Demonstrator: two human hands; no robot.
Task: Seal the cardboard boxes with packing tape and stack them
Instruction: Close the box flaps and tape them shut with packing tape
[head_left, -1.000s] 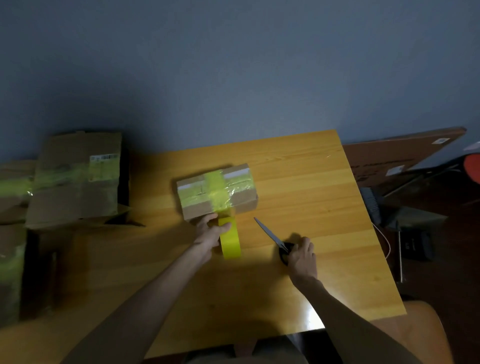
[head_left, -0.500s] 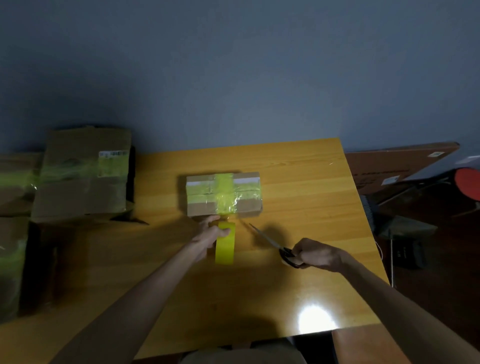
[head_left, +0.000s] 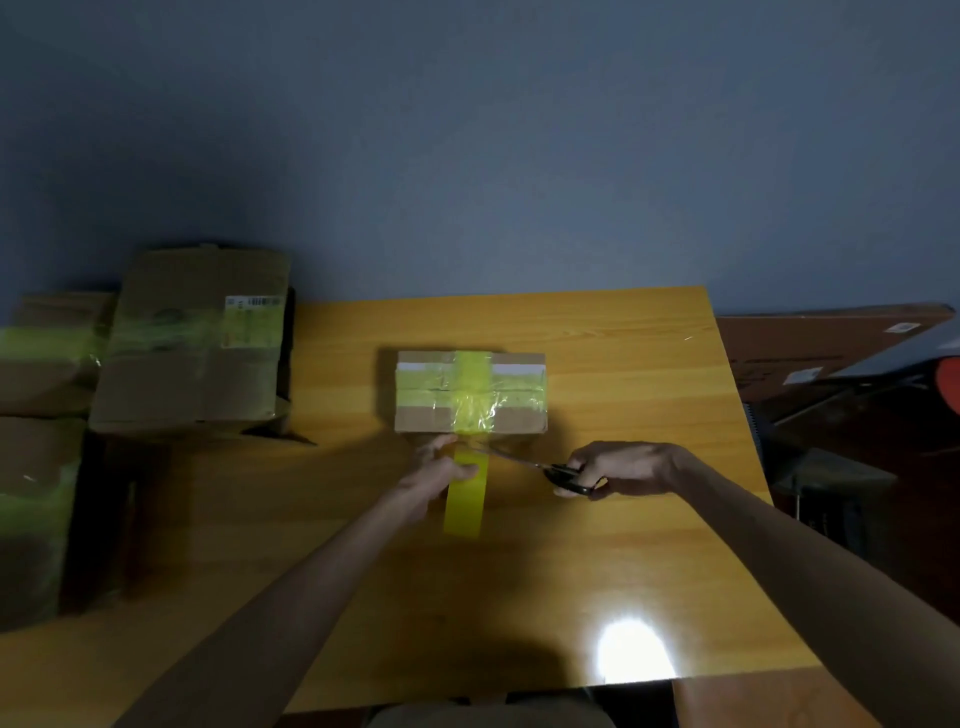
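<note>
Though room dim, taped box (head_left: 470, 392) on wooden table (head_left: 649, 519), wall (head_left: 467, 156) behind.

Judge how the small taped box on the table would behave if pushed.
Probably light: the box is small and low. It would likely slide rather than tip, since it sits flat on the glossy table. Its crinkled tape may feel slick under fingers.
</note>
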